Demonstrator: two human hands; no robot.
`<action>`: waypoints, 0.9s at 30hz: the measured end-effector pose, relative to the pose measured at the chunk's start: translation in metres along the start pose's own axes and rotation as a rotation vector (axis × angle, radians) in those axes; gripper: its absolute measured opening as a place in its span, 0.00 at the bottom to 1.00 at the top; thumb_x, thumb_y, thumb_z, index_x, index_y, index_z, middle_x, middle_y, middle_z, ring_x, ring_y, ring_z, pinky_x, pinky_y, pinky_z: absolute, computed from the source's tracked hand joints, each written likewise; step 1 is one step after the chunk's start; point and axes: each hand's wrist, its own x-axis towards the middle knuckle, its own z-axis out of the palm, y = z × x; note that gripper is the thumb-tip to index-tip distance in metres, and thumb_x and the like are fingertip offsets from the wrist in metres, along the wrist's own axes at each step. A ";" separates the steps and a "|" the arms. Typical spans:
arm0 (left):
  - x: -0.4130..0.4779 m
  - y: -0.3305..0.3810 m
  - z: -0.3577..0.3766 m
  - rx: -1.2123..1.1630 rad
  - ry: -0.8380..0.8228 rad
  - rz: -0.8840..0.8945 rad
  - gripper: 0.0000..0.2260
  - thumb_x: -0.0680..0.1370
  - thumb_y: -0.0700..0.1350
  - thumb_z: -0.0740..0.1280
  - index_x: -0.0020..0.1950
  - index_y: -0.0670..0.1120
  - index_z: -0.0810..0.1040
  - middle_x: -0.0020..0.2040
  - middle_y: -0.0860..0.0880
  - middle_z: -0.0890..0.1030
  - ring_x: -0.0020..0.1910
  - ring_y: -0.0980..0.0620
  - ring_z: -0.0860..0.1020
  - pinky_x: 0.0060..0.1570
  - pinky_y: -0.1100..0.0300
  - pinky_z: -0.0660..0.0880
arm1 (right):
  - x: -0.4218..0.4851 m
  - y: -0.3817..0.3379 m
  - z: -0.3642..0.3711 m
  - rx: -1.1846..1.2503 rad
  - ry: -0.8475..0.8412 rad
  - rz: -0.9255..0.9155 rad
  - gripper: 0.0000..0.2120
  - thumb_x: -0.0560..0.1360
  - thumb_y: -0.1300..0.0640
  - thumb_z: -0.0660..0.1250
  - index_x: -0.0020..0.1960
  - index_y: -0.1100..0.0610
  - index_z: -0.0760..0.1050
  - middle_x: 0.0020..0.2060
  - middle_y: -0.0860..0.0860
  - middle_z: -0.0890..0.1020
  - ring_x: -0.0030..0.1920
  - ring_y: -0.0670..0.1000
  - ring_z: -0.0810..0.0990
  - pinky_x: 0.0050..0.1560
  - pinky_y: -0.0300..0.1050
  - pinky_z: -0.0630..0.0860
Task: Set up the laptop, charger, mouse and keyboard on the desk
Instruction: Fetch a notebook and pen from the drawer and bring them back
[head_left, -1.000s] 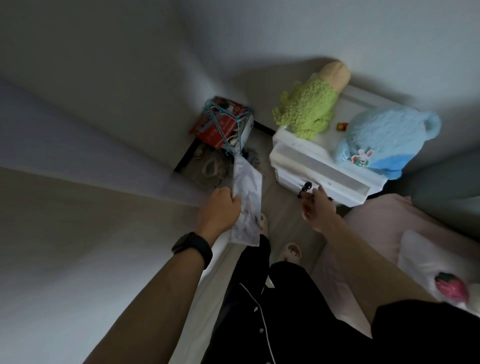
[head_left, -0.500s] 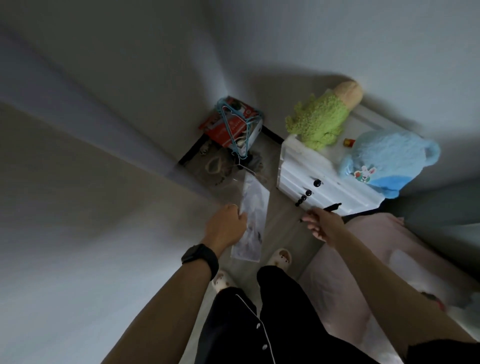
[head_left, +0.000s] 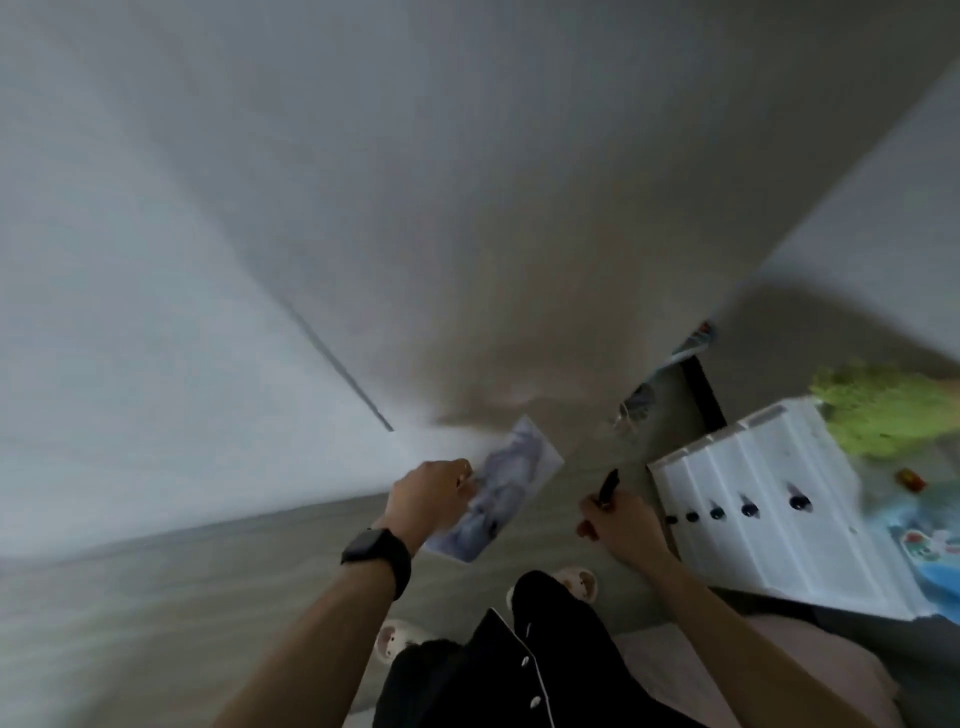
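Lilac-and-white flat printed sheet (head_left: 506, 493): in the head view it hung tilted over the grey wood-look floor (head_left: 208, 582), touching nothing but the fingers on it.
Left hand (head_left: 431, 493): fingers and thumb were curled onto the sheet's near long edge, pinching it. A black wristwatch (head_left: 376, 551) sat on the wrist.
Right hand (head_left: 621, 525): it was clenched round a slim dark pen-like stick (head_left: 608, 486) whose tip poked up out of the fist. What the stick was could not be told through the blur.
Laptop, charger, mouse, keyboard: none was in the view, and neither was the desk, so their whereabouts could not be told.
Sheet handling: it looked thin, light and bendy, so an edge pinch seemed enough, though it would probably flop if held by a corner.
Task-thing handling: by judgement, the laptop would be the heavy, stiff, fragile piece — best taken by its base edges with both hands, which meant emptying them first. The charger would be best lifted by its brick because the cable is limp. The mouse would be cupped from above and the keyboard held at both ends.
Surroundings: a white drawer unit with dark round knobs (head_left: 753, 519) stood just right of the right hand — on top were a green fuzzy plush toy (head_left: 883, 410) and a blue plush toy (head_left: 930, 556). Pale slippers (head_left: 576, 582) showed below.
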 end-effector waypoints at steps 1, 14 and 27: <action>-0.018 -0.035 0.001 -0.057 0.024 -0.050 0.13 0.82 0.55 0.56 0.51 0.49 0.74 0.51 0.47 0.81 0.48 0.44 0.79 0.47 0.52 0.77 | -0.008 -0.020 0.024 -0.080 -0.021 -0.058 0.18 0.81 0.53 0.62 0.40 0.58 0.85 0.27 0.41 0.83 0.27 0.42 0.79 0.29 0.34 0.70; -0.291 -0.396 0.070 -0.724 0.499 -0.812 0.17 0.80 0.60 0.57 0.41 0.50 0.72 0.51 0.43 0.82 0.51 0.39 0.79 0.43 0.53 0.71 | -0.148 -0.277 0.366 -0.527 -0.473 -0.595 0.10 0.76 0.51 0.66 0.43 0.55 0.82 0.33 0.46 0.86 0.38 0.45 0.85 0.52 0.47 0.79; -0.461 -0.639 0.091 -1.467 1.184 -1.330 0.23 0.77 0.60 0.64 0.41 0.39 0.76 0.37 0.43 0.80 0.38 0.44 0.78 0.43 0.49 0.75 | -0.278 -0.473 0.705 -0.616 -0.880 -0.885 0.13 0.80 0.54 0.65 0.43 0.61 0.81 0.33 0.51 0.87 0.37 0.47 0.85 0.38 0.35 0.74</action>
